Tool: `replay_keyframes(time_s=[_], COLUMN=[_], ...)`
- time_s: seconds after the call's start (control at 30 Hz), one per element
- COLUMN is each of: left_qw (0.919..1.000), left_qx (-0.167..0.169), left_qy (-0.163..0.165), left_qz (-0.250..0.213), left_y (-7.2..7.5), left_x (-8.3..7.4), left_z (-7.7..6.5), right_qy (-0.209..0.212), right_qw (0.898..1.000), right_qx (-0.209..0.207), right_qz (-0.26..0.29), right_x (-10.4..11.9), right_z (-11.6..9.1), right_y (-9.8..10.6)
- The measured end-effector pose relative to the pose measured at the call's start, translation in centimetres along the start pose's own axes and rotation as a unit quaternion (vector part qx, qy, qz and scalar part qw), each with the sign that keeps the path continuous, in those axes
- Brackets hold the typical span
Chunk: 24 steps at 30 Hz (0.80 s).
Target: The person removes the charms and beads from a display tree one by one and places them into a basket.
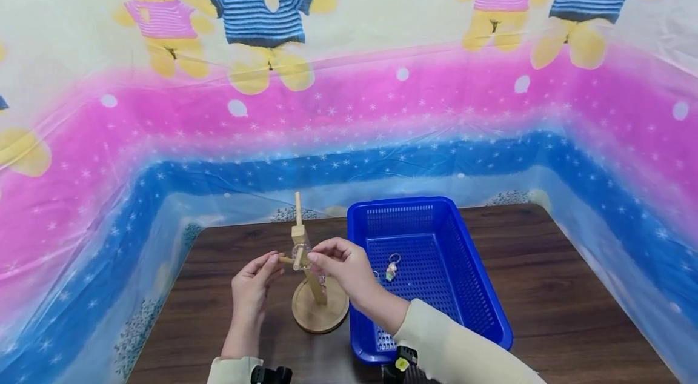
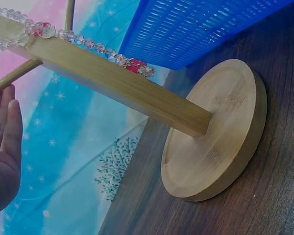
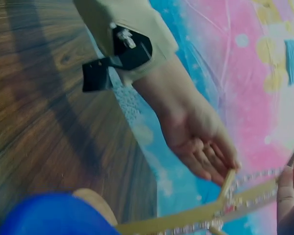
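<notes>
A wooden stand [image 1: 315, 288] with a round base and several pegs stands on the table. My left hand [image 1: 252, 284] pinches the tip of a side peg [image 1: 285, 260] between thumb and fingertips. On the other side of the post, my right hand [image 1: 346, 266] has thumb and forefinger together beside the front peg. They pinch a string of clear pinkish beads [image 2: 95, 46] with red accents, seen running towards these fingers in the right wrist view. Its beads loop about the pegs and also lie along the post. The right fingertips are partly cut off in that view.
A blue plastic basket [image 1: 473, 251] stands right of the stand, under my right forearm. Inside lies a keyring with a small figure [image 1: 391, 272]; more small items are partly hidden near its left wall. A patterned cloth [image 1: 349, 166] hangs behind the dark wood table [image 1: 556, 287].
</notes>
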<state>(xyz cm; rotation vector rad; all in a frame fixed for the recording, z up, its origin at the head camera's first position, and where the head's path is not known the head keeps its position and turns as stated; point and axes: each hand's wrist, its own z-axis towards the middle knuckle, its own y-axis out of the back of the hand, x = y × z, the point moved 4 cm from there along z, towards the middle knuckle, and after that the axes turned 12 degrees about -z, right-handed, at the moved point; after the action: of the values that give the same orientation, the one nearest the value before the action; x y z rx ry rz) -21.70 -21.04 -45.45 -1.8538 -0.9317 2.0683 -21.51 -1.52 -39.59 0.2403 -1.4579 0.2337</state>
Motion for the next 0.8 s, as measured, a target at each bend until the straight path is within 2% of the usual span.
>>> replay_keyframes(time_s=[0.1, 0.4, 0.53, 0.8], left_qw=[1.0, 0.9999, 0.9998, 0.9997], left_qx=[-0.003, -0.005, -0.004, -0.001], left_qy=[0.002, 0.004, 0.0, 0.001], left_qz=[0.004, 0.015, 0.022, 0.024], left_y=[0.0, 0.0, 0.2, 0.2], left_x=[0.0, 0.0, -0.1, -0.2], left_z=[-0.1, 0.1, 0.2, 0.1], right_qy=[-0.022, -0.053, -0.045, 0.003], right_qw=[1.0, 0.998, 0.997, 0.989], right_qx=[-0.009, -0.009, -0.001, 0.023], right_qz=[0.007, -0.039, -0.062, -0.147], right_x=[-0.6, -2.1, -2.4, -1.6], right_z=[0.7, 2.4, 2.9, 3.1], right_y=[0.8, 2.7, 2.8, 1.8])
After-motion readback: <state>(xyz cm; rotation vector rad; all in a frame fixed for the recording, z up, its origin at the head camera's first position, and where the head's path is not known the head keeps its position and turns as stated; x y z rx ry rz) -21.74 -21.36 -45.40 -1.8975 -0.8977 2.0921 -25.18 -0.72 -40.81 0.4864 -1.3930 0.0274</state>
